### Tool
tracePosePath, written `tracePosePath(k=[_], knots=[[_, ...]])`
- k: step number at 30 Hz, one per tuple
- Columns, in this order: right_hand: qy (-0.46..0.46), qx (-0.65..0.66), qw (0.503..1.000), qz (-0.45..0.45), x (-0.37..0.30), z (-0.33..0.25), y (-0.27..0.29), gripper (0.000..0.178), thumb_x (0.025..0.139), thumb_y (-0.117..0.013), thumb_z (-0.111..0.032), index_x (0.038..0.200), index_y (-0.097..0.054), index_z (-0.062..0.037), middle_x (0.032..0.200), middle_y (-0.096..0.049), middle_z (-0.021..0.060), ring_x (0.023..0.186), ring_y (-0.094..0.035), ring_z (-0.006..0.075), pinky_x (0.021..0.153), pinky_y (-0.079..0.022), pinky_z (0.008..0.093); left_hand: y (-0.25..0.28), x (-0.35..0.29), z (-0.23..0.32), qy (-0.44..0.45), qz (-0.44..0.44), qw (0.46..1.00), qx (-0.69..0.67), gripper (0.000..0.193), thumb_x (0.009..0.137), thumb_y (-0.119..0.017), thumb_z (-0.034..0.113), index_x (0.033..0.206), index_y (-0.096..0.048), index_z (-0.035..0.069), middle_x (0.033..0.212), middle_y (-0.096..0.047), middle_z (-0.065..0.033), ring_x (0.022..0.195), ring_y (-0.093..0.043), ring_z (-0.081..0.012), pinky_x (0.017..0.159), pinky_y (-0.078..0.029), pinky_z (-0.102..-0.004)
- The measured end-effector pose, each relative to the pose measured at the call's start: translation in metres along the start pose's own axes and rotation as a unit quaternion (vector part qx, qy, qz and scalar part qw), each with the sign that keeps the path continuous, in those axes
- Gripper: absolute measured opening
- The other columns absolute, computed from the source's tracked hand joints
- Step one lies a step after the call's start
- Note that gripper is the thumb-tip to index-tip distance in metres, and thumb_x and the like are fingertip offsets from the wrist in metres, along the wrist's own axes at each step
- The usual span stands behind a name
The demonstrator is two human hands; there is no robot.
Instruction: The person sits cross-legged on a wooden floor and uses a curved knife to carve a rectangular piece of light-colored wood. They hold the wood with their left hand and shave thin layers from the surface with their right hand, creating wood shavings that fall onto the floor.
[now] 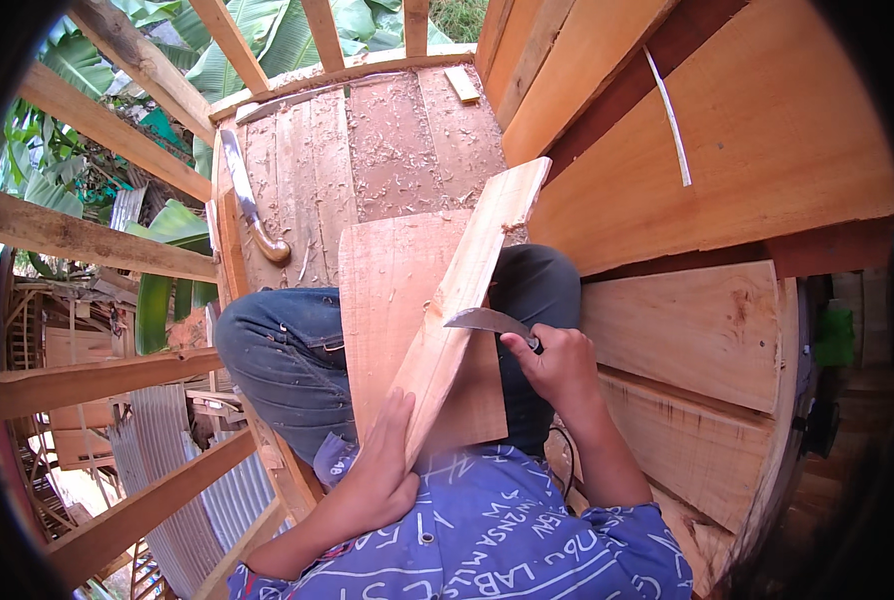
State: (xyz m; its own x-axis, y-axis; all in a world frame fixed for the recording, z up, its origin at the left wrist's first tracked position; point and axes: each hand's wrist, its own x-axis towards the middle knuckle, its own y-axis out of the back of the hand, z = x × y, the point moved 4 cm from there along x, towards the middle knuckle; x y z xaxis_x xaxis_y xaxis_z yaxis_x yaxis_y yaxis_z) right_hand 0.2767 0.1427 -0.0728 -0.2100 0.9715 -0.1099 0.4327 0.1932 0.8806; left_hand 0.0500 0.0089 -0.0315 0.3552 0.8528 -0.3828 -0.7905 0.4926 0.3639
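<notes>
My left hand [387, 470] lies flat, fingers together, against the tilted plank [467, 290]. My right hand [559, 365] is clenched on a curved knife [487, 320], its blade touching the plank's edge.

Left hand [387, 470] flat, fingers extended; right hand [559, 365] closed in a fist.
</notes>
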Motion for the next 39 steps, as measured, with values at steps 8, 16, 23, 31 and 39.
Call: tracePosePath(k=[8,16,23,31,39], knots=[[0.031,-0.002,0.999,0.008,-0.002,-0.011,0.002,0.066,0.084,-0.064,-0.065,0.06,-0.058,-0.0033,0.057,-0.058,0.019,0.058,-0.062,0.0399,0.052,-0.048,0.0471,-0.004,0.001,-0.001,0.011,-0.014,1.0,0.0,0.084,0.078,-0.05,0.003,0.151,-0.009,-0.008,0.153,-0.013,-0.0401,0.146,-0.011,-0.0536,0.12,-0.011,-0.0521],[0.041,-0.04,0.997,0.052,0.019,0.009,-0.01,0.079,0.075,-0.058,-0.081,0.058,-0.059,-0.0039,0.051,-0.057,0.0162,0.053,-0.063,0.0357,0.049,-0.049,0.0442,-0.002,0.002,-0.002,-0.004,-0.009,1.0,0.005,0.084,0.078,-0.049,0.002,0.151,-0.009,-0.01,0.152,-0.014,-0.0406,0.147,-0.01,-0.0529,0.12,-0.011,-0.0521],[0.032,-0.057,0.996,0.062,0.032,0.012,-0.009,0.084,0.07,-0.056,-0.086,0.059,-0.061,-0.0032,0.053,-0.058,0.0168,0.055,-0.064,0.0365,0.051,-0.05,0.0448,0.001,0.002,0.0,-0.002,-0.004,1.0,-0.005,0.084,0.077,-0.049,0.0,0.15,-0.009,-0.012,0.151,-0.015,-0.0412,0.146,-0.013,-0.0529,0.12,-0.012,-0.0509],[-0.007,-0.056,0.997,0.057,0.042,0.02,-0.013,0.087,0.068,-0.055,-0.089,0.061,-0.061,-0.0021,0.056,-0.059,0.0188,0.06,-0.064,0.0394,0.054,-0.051,0.047,0.001,0.001,-0.001,-0.01,0.006,1.0,-0.014,0.083,0.077,-0.048,-0.001,0.149,-0.009,-0.012,0.151,-0.016,-0.0409,0.146,-0.014,-0.0518,0.121,-0.014,-0.0484],[-0.013,-0.057,0.996,0.062,0.055,0.016,-0.02,0.087,0.069,-0.053,-0.089,0.06,-0.062,-0.0027,0.056,-0.06,0.0176,0.06,-0.066,0.0377,0.055,-0.052,0.0466,0.002,0.002,0.0,-0.006,0.017,0.999,-0.05,0.08,0.079,-0.045,-0.003,0.149,-0.007,-0.013,0.151,-0.016,-0.0411,0.146,-0.014,-0.0514,0.121,-0.013,-0.046]])
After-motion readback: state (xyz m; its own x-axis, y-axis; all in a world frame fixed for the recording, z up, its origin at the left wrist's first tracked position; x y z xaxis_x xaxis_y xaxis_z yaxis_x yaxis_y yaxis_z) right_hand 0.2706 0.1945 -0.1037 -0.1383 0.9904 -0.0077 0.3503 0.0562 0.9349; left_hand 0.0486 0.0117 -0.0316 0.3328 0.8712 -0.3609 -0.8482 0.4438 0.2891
